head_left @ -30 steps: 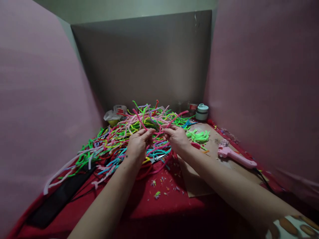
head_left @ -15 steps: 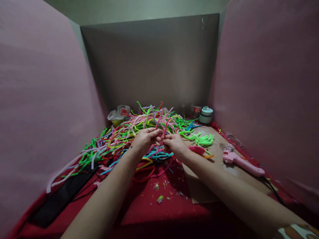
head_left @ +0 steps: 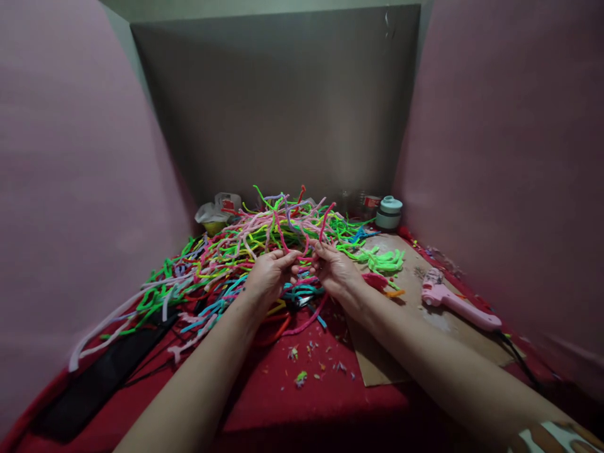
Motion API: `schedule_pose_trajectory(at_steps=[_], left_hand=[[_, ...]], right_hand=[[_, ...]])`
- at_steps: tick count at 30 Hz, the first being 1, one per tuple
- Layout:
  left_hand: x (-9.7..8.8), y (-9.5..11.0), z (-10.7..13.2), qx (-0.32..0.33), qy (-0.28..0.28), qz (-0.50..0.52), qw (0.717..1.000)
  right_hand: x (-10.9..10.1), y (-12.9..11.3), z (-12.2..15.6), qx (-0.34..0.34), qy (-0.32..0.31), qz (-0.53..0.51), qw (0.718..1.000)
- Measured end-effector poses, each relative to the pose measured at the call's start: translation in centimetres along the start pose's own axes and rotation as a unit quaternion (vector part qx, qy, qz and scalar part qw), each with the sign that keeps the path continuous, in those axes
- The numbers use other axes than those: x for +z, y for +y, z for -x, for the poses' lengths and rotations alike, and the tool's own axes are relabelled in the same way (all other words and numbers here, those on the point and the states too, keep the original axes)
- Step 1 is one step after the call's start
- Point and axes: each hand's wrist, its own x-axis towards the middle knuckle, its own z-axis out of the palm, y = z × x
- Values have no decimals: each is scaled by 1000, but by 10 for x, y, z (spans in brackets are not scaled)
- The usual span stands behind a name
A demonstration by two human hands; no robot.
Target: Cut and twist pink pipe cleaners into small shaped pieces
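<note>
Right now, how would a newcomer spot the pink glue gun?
On the red tablecloth, find the brown board at right. The pink glue gun lies there, black cord at its end; its pistol shape differs from the fuzzy green strips beyond.

A pink glue gun (head_left: 465, 308) lies on a brown cardboard sheet (head_left: 382, 362); its black cord (head_left: 521, 362) runs toward the near right. A mint-green container (head_left: 389, 217) stands upright near the sheet's far edge. A red cloth (head_left: 330, 399) carries loose scraps (head_left: 301, 379). A grey panel (head_left: 274, 107) closes the rear.
</note>
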Motion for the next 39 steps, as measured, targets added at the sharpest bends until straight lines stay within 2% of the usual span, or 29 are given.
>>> schedule_pose_trajectory(at_steps=[6,11,16,18,21,24,27,31,34,37,39], left_hand=[[8,-2,3,21,1,35,999],[11,-5,6,24,4,35,999],[9,-8,6,39,11,16,999],[8,-5,6,49,19,21,998],[6,1,6,57,29,38,997],[3,4,5,54,34,52,997],[1,3,5,46,31,58,997],[2,2,5,39,20,56,997],[3,4,6,33,14,44,998],[5,8,9,56,8,-30,998],[5,10,11,85,12,-101,991]], right_hand=[[1,9,5,13,6,74,997],[-4,16,7,-14,24,153,988],[-6,15,11,-18,-36,215,976],[-5,11,13,-1,-47,189,981],[-4,6,15,54,-20,101,993],[-6,4,16,131,-32,66,989],[-7,4,16,171,-51,43,983],[-5,6,17,179,-39,19,983],[-4,9,18,149,-26,24,988],[-5,11,18,122,-25,29,992],[-5,11,19,129,-20,26,991]])
